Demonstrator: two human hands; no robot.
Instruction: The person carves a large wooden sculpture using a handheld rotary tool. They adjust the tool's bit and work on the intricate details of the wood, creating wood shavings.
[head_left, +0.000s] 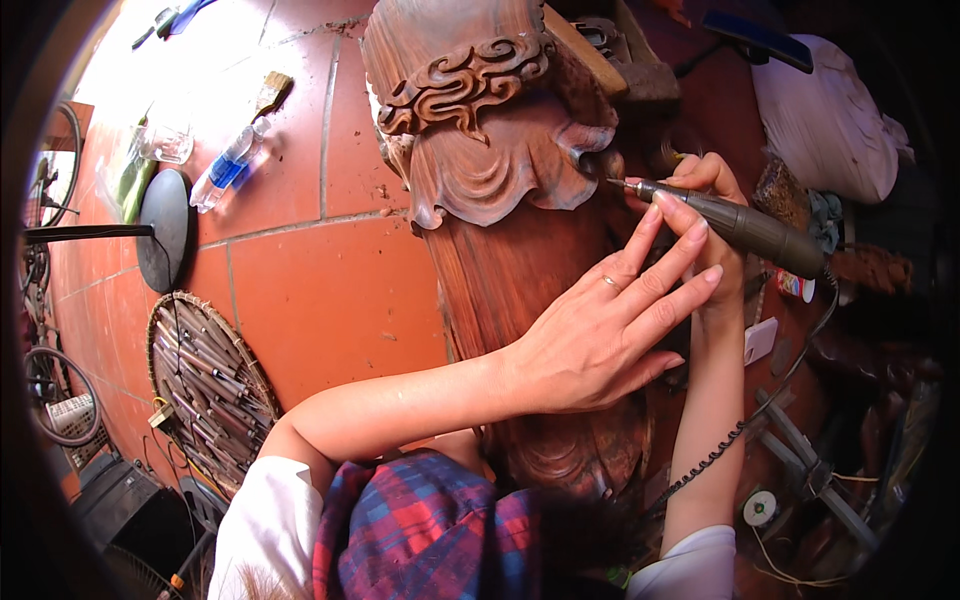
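Note:
A large reddish-brown wood carving (480, 180) lies in front of me, with draped folds and a band of raised scrolls. In my right hand (722, 185) is a dark rotary carving tool (745, 222), gripped like a pen. Its thin metal tip points left at the edge of the carved folds; whether it touches the wood I cannot tell. My left hand (610, 325) reaches across the carving with fingers stretched out and slightly apart. The fingertips lie close to the tool's nose and my right hand, and nothing is held in it.
A coiled cord (710, 460) runs from the tool down past my right forearm. On the tiled floor at left are a round basket (152, 335) of long-handled tools, a plastic bottle (232, 165), a brush (270, 92) and a grey disc (165, 230). A white sack (825, 120) sits far right.

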